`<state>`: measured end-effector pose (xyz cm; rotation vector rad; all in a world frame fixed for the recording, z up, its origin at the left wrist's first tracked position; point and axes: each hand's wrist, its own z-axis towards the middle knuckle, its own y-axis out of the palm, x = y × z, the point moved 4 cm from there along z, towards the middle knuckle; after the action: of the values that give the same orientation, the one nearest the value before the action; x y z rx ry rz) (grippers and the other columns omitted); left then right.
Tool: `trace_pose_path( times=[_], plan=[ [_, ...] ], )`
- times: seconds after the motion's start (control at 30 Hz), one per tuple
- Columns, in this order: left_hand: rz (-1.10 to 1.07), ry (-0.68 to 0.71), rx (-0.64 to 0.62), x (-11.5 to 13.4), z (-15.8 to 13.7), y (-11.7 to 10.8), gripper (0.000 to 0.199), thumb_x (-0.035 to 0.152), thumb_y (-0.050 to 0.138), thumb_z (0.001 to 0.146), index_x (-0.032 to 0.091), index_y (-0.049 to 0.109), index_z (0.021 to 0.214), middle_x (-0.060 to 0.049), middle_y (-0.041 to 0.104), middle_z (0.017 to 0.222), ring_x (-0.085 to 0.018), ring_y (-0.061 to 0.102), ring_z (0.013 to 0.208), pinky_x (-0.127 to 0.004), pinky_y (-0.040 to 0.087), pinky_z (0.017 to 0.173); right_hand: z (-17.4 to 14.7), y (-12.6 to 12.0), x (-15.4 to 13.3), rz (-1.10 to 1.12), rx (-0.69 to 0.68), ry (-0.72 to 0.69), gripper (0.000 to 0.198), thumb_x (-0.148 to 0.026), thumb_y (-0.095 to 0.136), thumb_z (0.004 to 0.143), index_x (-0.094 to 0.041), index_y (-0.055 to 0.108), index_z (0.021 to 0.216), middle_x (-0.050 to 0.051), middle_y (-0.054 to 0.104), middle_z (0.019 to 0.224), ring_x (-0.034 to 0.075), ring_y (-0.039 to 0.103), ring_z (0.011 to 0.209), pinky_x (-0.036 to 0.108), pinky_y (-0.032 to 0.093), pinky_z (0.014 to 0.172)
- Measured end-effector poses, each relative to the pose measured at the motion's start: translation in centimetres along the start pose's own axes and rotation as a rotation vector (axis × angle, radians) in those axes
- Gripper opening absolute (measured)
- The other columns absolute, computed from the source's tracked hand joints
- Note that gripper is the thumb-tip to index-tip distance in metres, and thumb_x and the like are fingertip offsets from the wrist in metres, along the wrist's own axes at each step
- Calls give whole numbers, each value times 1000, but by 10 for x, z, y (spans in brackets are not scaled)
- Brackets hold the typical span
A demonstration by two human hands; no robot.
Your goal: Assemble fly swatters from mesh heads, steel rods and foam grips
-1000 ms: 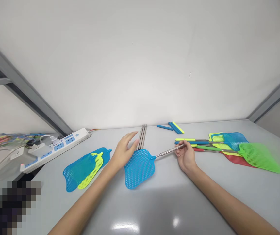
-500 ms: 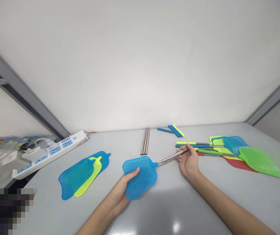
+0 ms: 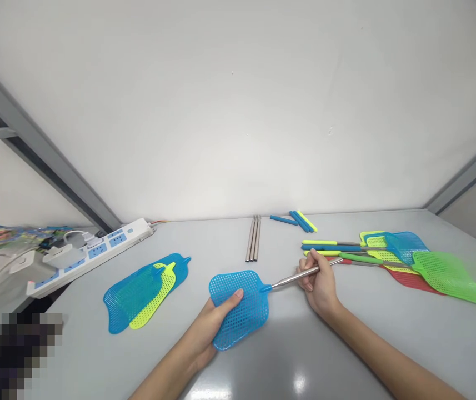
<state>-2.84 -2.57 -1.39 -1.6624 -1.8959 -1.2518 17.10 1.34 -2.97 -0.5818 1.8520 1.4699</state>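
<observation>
My left hand (image 3: 210,333) grips a blue perforated fly swatter head (image 3: 244,314), its thumb lying across the mesh. A metal rod (image 3: 291,278) joins the neck of this head and slants up to the right. Around the rod my right hand (image 3: 320,284) is closed, with the rod's far end sticking out past the fingers. Just beyond that hand lie several fly swatters with coloured grips, among them a bright green one (image 3: 446,275) and a blue one (image 3: 407,247).
Blue swatter heads (image 3: 123,303) and a yellow one (image 3: 150,303) overlap on the left of the grey table. Metal rods (image 3: 253,239) lie near the back wall, beside blue and yellow grip sleeves (image 3: 302,221). A white power strip (image 3: 115,244) with plugs runs along the left edge.
My right hand has slid slightly down, and its fingers are now more tightly curled round the rod, whose end shows beyond them. The view has shifted a little.
</observation>
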Motion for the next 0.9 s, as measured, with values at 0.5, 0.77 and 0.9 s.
trace_pose_path(
  times=[0.5, 0.77, 0.9],
  plan=[
    [-22, 2, 129, 1, -12, 14, 33, 25, 59, 70, 13, 54, 99, -12, 64, 92, -22, 61, 80, -34, 48, 75, -10, 0, 3, 114, 115, -72, 35, -34, 42, 75, -18, 29, 47, -7, 28, 32, 5, 24, 25, 21, 13, 30],
    [-8, 41, 145, -1, -9, 12, 36, 26, 62, 66, 14, 54, 99, -12, 64, 94, -23, 61, 82, -35, 48, 74, -15, -1, 5, 159, 157, -58, 35, -33, 41, 75, -18, 27, 47, -8, 28, 32, 5, 23, 24, 22, 12, 31],
    [43, 83, 142, -2, -9, 12, 38, 30, 64, 64, 14, 56, 97, -11, 64, 93, -24, 60, 82, -35, 48, 73, -15, -1, 6, 162, 164, -51, 35, -33, 41, 75, -18, 27, 47, -8, 27, 32, 6, 23, 24, 22, 12, 30]
  ],
)
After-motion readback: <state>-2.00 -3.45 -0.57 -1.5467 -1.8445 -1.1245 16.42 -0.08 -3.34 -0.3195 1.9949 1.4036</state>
